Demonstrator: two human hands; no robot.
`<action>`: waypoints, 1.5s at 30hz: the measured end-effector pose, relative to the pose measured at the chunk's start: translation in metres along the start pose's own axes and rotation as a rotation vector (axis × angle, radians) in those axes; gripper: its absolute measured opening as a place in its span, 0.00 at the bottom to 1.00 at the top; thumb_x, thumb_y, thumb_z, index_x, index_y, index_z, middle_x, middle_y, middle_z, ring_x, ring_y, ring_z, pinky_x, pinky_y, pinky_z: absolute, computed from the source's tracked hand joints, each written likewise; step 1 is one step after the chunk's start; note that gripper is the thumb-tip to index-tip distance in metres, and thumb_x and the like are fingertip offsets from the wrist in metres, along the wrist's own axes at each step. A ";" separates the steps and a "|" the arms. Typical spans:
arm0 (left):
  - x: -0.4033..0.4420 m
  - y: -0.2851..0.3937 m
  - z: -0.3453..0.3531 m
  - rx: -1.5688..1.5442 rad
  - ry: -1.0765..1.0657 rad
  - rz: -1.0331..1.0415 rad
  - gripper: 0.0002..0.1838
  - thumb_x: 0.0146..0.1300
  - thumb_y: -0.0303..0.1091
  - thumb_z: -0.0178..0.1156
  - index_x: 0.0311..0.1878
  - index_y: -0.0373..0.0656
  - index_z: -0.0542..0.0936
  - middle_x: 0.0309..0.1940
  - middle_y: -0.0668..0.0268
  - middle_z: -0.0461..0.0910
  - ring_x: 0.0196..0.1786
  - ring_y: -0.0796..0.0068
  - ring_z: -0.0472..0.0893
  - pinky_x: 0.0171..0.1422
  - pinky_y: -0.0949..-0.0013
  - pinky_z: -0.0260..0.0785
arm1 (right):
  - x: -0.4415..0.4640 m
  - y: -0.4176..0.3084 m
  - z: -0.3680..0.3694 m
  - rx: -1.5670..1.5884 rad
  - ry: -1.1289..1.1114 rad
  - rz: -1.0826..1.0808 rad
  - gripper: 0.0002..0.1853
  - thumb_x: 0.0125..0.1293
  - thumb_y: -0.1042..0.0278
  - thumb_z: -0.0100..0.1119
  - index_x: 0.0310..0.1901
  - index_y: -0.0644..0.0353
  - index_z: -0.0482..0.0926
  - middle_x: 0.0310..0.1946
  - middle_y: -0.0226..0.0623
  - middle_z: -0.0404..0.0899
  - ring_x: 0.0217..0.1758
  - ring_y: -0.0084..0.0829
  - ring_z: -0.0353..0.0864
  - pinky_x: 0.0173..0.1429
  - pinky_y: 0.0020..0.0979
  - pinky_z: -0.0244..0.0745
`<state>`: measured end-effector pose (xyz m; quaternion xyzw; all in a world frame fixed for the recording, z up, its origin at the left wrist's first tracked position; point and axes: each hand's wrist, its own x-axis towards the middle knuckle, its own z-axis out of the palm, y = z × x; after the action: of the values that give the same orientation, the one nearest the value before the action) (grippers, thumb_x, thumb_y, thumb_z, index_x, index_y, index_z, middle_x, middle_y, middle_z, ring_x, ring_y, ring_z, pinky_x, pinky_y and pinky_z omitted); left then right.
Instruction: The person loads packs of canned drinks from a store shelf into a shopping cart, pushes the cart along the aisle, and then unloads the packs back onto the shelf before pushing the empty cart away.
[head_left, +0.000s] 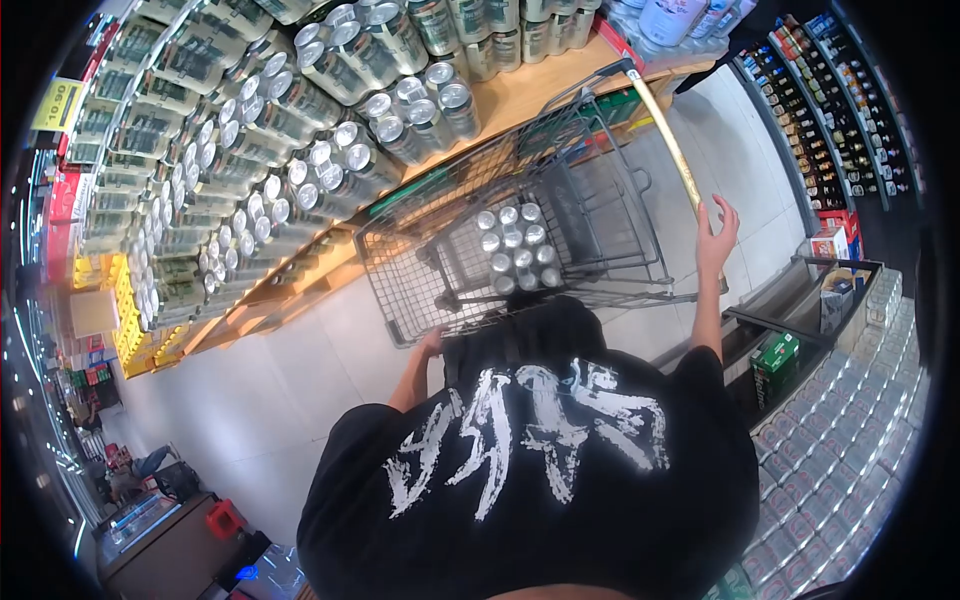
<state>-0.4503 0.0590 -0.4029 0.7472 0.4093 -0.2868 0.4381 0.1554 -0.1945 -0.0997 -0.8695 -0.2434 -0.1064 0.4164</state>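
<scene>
A grey wire shopping cart [400, 262] stands sideways in front of me, with a pack of silver-topped cans [518, 250] inside it. My left hand [432, 343] is closed at the near rim of the cart's basket, its fingers small and partly hidden. At the right, my right hand [717, 235] is beside the cart's gold handle [668, 140]. Its fingers are apart and loosely curved, the thumb close to the bar; whether it touches the bar is hard to tell. My black shirt [530, 450] with white lettering covers the lower middle of the view.
Stacked can packs [300, 180] fill a wooden display [490, 125] along the far left side. Shelves of bottles [840, 110] stand at upper right. More wrapped cans [840, 450] and a green box [777, 355] are at my right. Pale floor tiles [270, 400] show at left.
</scene>
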 end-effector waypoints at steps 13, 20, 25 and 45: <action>-0.049 0.170 -0.158 -0.677 0.257 0.215 0.21 0.72 0.43 0.52 0.65 0.49 0.69 0.52 0.62 0.77 0.48 0.75 0.78 0.49 0.67 0.73 | 0.042 -0.257 0.238 0.668 -0.832 0.293 0.53 0.48 0.30 0.65 0.63 0.71 0.66 0.65 0.60 0.62 0.72 0.49 0.59 0.71 0.45 0.59; -0.068 0.250 -0.212 -0.698 0.406 0.448 0.21 0.74 0.43 0.49 0.64 0.44 0.70 0.59 0.65 0.75 0.60 0.72 0.73 0.62 0.65 0.65 | 0.074 -0.300 0.339 0.571 -1.121 0.599 0.63 0.43 0.38 0.75 0.69 0.75 0.50 0.70 0.59 0.54 0.75 0.54 0.51 0.61 0.70 0.64; -0.073 0.265 -0.240 -0.986 0.505 0.441 0.22 0.76 0.46 0.43 0.65 0.46 0.69 0.60 0.63 0.74 0.63 0.70 0.71 0.66 0.62 0.63 | 0.067 -0.291 0.351 0.621 -1.015 0.661 0.52 0.44 0.51 0.79 0.67 0.59 0.57 0.67 0.50 0.62 0.67 0.50 0.67 0.55 0.61 0.76; -0.042 0.307 -0.313 -1.153 0.635 0.212 0.38 0.61 0.57 0.62 0.63 0.37 0.64 0.57 0.54 0.70 0.58 0.62 0.75 0.55 0.50 0.71 | -0.020 -0.207 0.291 0.990 -0.880 0.247 0.26 0.43 0.68 0.81 0.31 0.56 0.66 0.33 0.26 0.70 0.40 0.19 0.69 0.46 0.22 0.67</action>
<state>-0.1845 0.2364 -0.0999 0.4775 0.5306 0.2568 0.6515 0.0272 0.1354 -0.1512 -0.5598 -0.3091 0.4302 0.6373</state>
